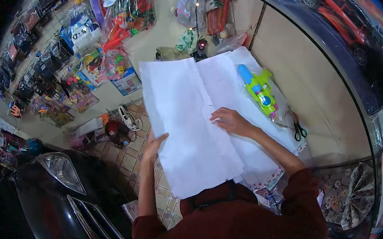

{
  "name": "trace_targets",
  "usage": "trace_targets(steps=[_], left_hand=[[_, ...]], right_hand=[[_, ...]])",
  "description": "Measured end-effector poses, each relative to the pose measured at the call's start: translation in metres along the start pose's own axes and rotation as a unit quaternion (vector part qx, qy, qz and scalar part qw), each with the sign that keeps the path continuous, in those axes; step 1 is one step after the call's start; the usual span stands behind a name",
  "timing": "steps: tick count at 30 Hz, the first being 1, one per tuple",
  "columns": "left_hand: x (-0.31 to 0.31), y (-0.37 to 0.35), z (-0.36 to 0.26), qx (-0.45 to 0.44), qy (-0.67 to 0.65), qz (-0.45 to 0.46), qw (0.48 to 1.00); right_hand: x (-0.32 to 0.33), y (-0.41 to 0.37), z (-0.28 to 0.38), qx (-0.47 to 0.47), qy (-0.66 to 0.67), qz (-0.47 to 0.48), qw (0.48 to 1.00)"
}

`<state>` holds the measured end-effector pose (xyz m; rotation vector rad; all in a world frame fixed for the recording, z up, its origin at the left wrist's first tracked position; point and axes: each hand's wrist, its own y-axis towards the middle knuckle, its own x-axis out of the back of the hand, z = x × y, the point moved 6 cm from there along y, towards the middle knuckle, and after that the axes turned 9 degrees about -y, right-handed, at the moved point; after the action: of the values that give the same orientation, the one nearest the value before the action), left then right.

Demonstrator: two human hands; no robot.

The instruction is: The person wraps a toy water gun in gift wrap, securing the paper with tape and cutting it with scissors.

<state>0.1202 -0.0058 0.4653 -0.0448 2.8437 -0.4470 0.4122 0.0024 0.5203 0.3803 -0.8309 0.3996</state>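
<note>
Paper (181,129) is the biggest item: white face up, left panel overlapping a right panel; can't tell if it's one folded sheet or two. Floral print shows along the lower-right edge. Left hand (154,146): pinched on the left edge, thumb on top. Right hand (232,121): fingers curled at the overlap, touching paper; can't tell if they're pinching it. Toy gun (258,88) on the right panel, scissors (298,130) at its right edge, below the gun.

Risks, my read: left panel looks unsupported over the tiles (131,159), so a loose left grip could let it sag and crease. Uneven pull could skew the overlap or tear it. Dragging the right panel could shift gun and scissors.

Paper lies between the hands, left panel spanning the gap, right panel beyond the right hand.
</note>
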Motion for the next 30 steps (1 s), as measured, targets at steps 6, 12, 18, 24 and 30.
trace_targets(steps=[6, 12, 18, 24, 30], left_hand=[[0.105, -0.032, -0.022, -0.005, 0.005, -0.138, 0.99], [0.116, -0.05, -0.027, -0.06, -0.046, -0.163, 0.984], [0.066, -0.045, -0.015, -0.008, -0.056, -0.121, 0.991], [0.025, -0.018, 0.007, 0.025, -0.08, -0.039, 0.996], [-0.031, -0.011, 0.004, 0.079, -0.054, 0.01, 0.995]], right_hand=[[-0.032, 0.028, 0.043, 0.216, -0.102, 0.045, 0.97], [-0.049, 0.023, 0.033, 0.325, -0.267, 0.187, 0.888], [0.066, 0.03, 0.05, 0.27, -0.254, 0.026, 0.928], [0.128, 0.004, 0.039, 0.152, -0.27, -0.035, 0.95], [0.138, -0.008, 0.035, 0.154, -0.25, -0.087, 0.952]])
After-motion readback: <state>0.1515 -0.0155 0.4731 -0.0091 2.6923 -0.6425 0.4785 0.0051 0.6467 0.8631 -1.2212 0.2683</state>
